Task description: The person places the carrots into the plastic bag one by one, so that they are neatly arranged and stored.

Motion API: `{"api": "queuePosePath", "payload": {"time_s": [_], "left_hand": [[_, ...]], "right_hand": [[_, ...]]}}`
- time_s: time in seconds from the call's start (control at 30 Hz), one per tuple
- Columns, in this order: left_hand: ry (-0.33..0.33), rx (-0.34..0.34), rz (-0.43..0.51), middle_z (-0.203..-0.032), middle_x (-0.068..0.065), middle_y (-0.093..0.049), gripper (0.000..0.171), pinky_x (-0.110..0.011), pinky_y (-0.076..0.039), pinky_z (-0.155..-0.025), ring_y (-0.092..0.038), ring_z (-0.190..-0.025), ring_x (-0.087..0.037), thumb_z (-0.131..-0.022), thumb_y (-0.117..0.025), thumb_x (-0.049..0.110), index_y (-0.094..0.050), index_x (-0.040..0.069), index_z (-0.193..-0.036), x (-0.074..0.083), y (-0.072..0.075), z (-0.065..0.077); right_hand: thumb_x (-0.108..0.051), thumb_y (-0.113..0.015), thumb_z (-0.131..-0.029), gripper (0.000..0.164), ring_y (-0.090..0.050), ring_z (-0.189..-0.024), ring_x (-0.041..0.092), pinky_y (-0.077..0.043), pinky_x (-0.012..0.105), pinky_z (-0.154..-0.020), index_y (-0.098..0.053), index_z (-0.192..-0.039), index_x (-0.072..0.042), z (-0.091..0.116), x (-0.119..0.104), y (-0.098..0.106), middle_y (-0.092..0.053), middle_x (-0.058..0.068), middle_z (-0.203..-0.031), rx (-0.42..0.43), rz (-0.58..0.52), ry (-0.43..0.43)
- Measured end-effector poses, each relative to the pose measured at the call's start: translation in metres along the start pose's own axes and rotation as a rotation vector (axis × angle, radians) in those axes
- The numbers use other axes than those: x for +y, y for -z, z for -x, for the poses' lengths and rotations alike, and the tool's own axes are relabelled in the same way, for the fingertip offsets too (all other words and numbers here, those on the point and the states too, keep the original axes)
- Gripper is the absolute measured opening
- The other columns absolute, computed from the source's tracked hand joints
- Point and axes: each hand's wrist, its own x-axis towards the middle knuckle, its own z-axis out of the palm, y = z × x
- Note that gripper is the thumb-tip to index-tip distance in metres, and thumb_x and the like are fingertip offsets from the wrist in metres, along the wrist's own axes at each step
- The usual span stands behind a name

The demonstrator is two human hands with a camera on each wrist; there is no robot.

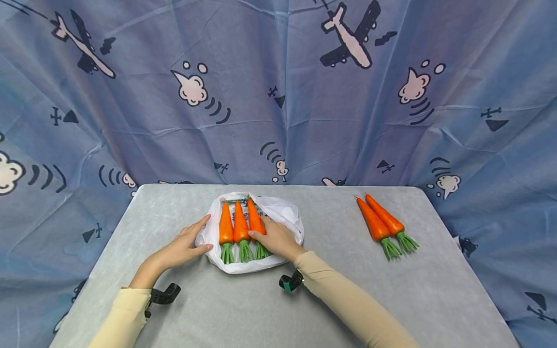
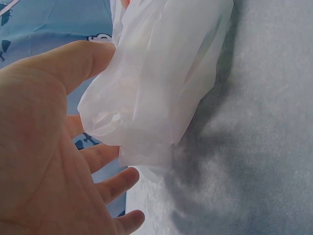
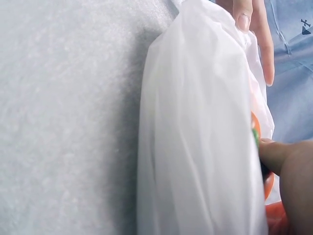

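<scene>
Three carrots (image 1: pixel 240 224) lie on a white plastic bag (image 1: pixel 287 212) at the frame's centre, the left hand (image 1: pixel 184 246) resting flat-fingered against the bag's edge. The right hand (image 1: pixel 278 238) lies relaxed on the rightmost carrot. Two more carrots (image 1: pixel 380 222) lie on the grey table (image 1: pixel 435 290) at right; the bag's print is unreadable.

We see three orange carrots (image 1: pixel 239 226) with green tops lying side by side, tips away from us, on a crumpled white plastic bag (image 1: pixel 285 212) at centre frame.
</scene>
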Motion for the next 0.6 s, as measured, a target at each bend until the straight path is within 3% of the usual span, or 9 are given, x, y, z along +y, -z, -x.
{"api": "queuePosePath", "payload": {"time_s": [0.6], "left_hand": [[0.003,-0.006,0.004,-0.16,-0.026,-0.03,0.083,-0.067,-0.029,-0.113,-0.033,-0.141,-0.051,-0.095,-0.063,0.04,-0.019,0.011,-0.159,0.0003,-0.0003,-0.0002]], "right_hand": [[-0.058,-0.058,-0.093,0.075,-0.059,-0.127,0.034,-0.048,0.049,-0.105,-0.043,-0.149,-0.011,-0.0002,0.0033,-0.0025,-0.057,0.013,-0.144,-0.002,-0.031,-0.001]]}}
